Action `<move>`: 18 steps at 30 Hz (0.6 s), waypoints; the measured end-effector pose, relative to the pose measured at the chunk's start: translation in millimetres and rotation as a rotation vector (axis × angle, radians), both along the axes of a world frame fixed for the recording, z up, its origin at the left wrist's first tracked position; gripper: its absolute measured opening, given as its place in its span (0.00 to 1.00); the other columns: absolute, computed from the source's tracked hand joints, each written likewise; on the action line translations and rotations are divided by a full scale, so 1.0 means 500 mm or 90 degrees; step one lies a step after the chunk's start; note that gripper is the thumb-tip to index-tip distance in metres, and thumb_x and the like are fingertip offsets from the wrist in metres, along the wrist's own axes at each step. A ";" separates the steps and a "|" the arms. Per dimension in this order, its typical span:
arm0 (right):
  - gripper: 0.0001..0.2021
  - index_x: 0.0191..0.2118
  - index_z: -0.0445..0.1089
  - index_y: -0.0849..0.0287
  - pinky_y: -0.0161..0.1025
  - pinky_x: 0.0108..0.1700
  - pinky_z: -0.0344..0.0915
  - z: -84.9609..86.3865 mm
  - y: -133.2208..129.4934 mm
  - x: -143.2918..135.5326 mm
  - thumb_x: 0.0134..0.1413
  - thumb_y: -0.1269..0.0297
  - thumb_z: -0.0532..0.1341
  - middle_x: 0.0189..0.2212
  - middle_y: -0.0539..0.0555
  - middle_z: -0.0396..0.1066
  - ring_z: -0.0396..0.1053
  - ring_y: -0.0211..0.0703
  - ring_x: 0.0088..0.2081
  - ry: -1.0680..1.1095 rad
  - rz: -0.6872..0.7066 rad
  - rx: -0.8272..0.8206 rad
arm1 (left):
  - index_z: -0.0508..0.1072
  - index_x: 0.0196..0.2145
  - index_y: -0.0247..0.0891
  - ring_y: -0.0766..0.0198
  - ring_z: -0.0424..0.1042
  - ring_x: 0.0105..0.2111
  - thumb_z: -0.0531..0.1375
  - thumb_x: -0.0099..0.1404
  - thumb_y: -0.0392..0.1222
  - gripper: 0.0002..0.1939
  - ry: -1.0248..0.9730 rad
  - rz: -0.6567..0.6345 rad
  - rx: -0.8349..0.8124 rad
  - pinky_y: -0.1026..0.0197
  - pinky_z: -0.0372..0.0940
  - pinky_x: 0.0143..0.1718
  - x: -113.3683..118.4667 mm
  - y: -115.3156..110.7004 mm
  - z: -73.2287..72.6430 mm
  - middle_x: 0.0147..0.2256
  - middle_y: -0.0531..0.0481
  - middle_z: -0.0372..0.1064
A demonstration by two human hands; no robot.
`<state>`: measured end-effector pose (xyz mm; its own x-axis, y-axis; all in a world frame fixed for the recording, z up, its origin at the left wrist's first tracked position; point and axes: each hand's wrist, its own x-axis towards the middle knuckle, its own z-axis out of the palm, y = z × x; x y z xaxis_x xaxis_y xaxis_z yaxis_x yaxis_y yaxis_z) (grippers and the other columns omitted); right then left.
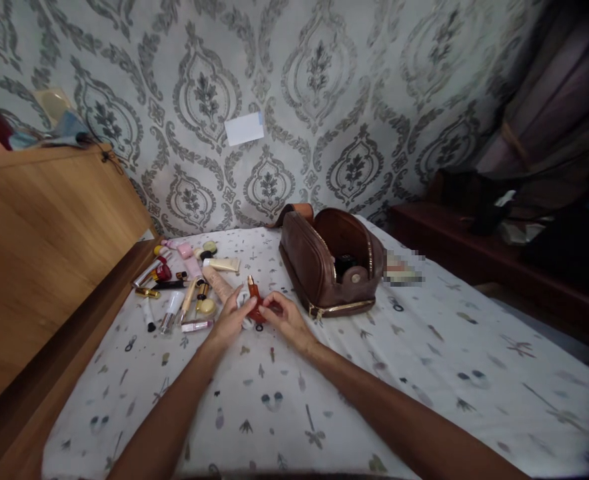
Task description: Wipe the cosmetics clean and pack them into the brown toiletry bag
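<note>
Between my two hands is a reddish-orange bottle (255, 308) with a gold-toned top, held upright over the white patterned sheet (254, 413). My left hand (228, 321) is closed round its left side, along with a crumpled white cloth or tissue (245, 308). The fingers of my right hand (288, 323) pinch at the bottle's right side. Left of my hands lie several cosmetics, among them a beige tube (218, 283), a cream tube (224, 265), a clear-based white tube (172, 309) and a round yellow-lidded jar (206, 307).
An open brown leather bag (304, 267) with a dark item inside stands right of my hands. A wooden headboard (59, 220) borders the left side. Behind is a patterned wall with a white card (244, 129). A dark red ledge (454, 253) runs along the right.
</note>
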<state>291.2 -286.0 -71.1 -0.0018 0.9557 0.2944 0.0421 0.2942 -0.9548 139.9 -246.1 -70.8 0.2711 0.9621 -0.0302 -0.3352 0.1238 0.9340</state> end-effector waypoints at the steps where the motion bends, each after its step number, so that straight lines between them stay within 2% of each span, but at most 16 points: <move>1: 0.12 0.30 0.65 0.57 0.37 0.36 0.63 0.002 0.000 0.003 0.54 0.54 0.60 0.29 0.49 0.67 0.66 0.41 0.32 -0.004 -0.010 0.006 | 0.71 0.54 0.38 0.54 0.75 0.47 0.73 0.51 0.48 0.34 -0.008 -0.008 -0.001 0.55 0.68 0.51 0.001 -0.001 0.007 0.44 0.45 0.77; 6: 0.14 0.42 0.69 0.57 0.36 0.34 0.64 0.010 0.004 0.019 0.57 0.53 0.60 0.32 0.52 0.70 0.68 0.43 0.36 0.008 -0.097 0.049 | 0.74 0.46 0.37 0.57 0.78 0.36 0.74 0.48 0.50 0.29 -0.016 -0.060 -0.029 0.58 0.73 0.38 0.002 -0.013 0.033 0.38 0.47 0.79; 9: 0.19 0.49 0.70 0.58 0.36 0.33 0.64 0.014 0.009 0.029 0.56 0.53 0.60 0.35 0.53 0.70 0.68 0.42 0.36 0.024 -0.112 0.056 | 0.74 0.46 0.35 0.56 0.79 0.31 0.74 0.49 0.48 0.28 0.000 -0.107 -0.059 0.59 0.73 0.28 -0.001 -0.023 0.040 0.36 0.45 0.79; 11: 0.19 0.47 0.73 0.58 0.35 0.30 0.62 0.015 0.014 0.032 0.55 0.52 0.61 0.34 0.54 0.70 0.67 0.41 0.34 0.034 -0.102 0.050 | 0.72 0.49 0.35 0.54 0.79 0.30 0.73 0.50 0.48 0.30 0.018 -0.137 -0.079 0.60 0.72 0.24 -0.002 -0.028 0.042 0.38 0.43 0.79; 14: 0.17 0.42 0.76 0.58 0.34 0.25 0.57 0.017 0.019 0.034 0.51 0.51 0.64 0.29 0.52 0.69 0.63 0.38 0.27 0.072 -0.063 0.016 | 0.69 0.52 0.36 0.54 0.79 0.30 0.72 0.52 0.49 0.33 0.028 -0.154 -0.088 0.61 0.71 0.20 -0.001 -0.030 0.042 0.39 0.42 0.78; 18: 0.17 0.35 0.75 0.59 0.33 0.21 0.53 0.021 0.022 0.032 0.43 0.51 0.69 0.22 0.48 0.66 0.57 0.34 0.21 0.190 -0.060 -0.045 | 0.72 0.47 0.34 0.55 0.79 0.30 0.72 0.53 0.50 0.28 0.006 -0.149 -0.066 0.63 0.71 0.20 0.003 -0.027 0.039 0.38 0.43 0.79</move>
